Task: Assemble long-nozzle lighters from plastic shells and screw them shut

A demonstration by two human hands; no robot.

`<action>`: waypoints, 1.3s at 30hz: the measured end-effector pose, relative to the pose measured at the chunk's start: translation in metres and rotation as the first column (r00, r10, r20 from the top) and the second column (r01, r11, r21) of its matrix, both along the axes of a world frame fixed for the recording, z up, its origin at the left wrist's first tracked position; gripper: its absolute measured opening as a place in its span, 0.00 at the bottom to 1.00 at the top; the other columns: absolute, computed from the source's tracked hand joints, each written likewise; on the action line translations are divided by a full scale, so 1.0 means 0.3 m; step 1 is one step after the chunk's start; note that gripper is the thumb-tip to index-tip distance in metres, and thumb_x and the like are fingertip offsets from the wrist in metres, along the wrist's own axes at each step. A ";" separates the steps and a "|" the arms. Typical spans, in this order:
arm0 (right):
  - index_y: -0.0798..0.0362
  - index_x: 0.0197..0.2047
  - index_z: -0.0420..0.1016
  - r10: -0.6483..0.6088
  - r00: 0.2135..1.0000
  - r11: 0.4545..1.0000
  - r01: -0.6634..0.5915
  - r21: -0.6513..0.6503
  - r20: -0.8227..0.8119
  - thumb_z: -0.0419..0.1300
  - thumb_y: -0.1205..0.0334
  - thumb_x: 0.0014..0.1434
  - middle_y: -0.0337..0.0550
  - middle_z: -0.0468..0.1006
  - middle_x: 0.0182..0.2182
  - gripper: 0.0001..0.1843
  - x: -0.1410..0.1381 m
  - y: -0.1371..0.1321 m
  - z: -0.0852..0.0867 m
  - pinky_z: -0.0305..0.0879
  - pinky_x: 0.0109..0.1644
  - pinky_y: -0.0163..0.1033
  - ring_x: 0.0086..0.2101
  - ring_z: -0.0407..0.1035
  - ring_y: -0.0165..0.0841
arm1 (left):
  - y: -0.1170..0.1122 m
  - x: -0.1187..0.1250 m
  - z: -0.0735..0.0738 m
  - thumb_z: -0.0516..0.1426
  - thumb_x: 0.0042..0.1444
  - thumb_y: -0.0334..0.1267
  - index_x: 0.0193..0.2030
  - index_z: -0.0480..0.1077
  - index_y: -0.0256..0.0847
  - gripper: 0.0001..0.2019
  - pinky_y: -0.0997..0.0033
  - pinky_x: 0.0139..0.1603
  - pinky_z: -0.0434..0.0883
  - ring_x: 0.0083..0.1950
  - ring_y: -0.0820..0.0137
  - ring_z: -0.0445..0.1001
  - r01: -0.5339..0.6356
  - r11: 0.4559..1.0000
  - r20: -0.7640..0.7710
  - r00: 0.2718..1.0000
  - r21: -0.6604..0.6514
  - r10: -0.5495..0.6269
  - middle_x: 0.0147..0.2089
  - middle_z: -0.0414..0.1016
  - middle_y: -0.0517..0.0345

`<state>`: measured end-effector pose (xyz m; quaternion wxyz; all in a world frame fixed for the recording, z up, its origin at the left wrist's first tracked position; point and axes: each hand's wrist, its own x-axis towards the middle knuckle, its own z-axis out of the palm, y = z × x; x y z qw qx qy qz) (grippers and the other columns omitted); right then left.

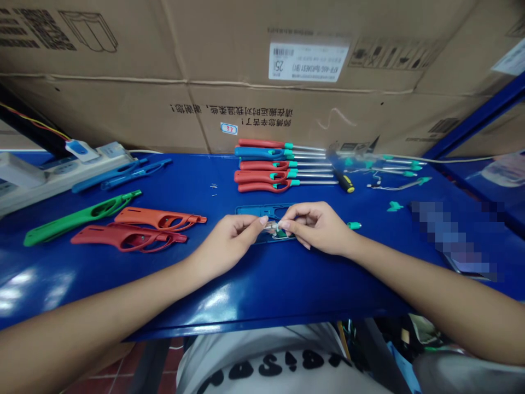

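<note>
My left hand [243,234] pinches a small clear-and-metallic part [269,226] between thumb and fingertips. The fingertips of my right hand [314,224] are closed at the other end of this part, by a small white bit. Just beneath lie a blue lighter casing half [250,210] and, partly covered by my hands, a green piece with a thin white wire [280,233]. A green-tipped end [354,225] pokes out to the right of my right hand. My fingers hide much of the casing.
Finished-looking red and blue stick lighters [262,177] lie in a row behind, beside a black-and-yellow screwdriver [345,182]. Green, orange and red casings [135,234] lie left, near a power strip [82,169]. Small pins [214,186], green pieces [395,206] and a pixelated object [455,235] also lie there.
</note>
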<state>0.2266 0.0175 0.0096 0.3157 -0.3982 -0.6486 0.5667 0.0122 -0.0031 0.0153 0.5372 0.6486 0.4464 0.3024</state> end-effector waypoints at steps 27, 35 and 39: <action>0.53 0.42 0.78 0.025 0.997 0.982 -0.037 0.185 0.067 0.61 0.52 0.65 0.42 0.70 0.41 0.13 0.026 0.023 0.001 0.57 0.23 0.31 0.22 0.55 0.20 | 0.007 -0.080 0.049 0.54 0.68 0.41 0.47 0.74 0.42 0.10 0.65 0.43 0.71 0.44 0.64 0.77 0.360 0.817 -0.668 0.743 0.451 0.042 0.47 0.76 0.54; 0.54 0.43 0.79 0.027 0.995 0.969 -0.050 0.242 0.100 0.60 0.56 0.65 0.43 0.72 0.41 0.11 0.026 0.026 0.004 0.57 0.24 0.32 0.23 0.57 0.21 | 0.005 -0.092 0.055 0.59 0.65 0.38 0.47 0.79 0.43 0.08 0.67 0.43 0.72 0.43 0.66 0.78 0.404 0.811 -0.667 0.745 0.424 -0.023 0.46 0.78 0.56; 0.54 0.43 0.79 0.027 0.993 0.967 -0.056 0.247 0.117 0.59 0.57 0.65 0.43 0.73 0.41 0.11 0.025 0.022 0.005 0.58 0.24 0.31 0.24 0.59 0.21 | -0.001 -0.091 0.053 0.58 0.66 0.37 0.51 0.80 0.44 0.11 0.65 0.44 0.73 0.42 0.64 0.79 0.428 0.791 -0.705 0.709 0.437 0.006 0.45 0.78 0.54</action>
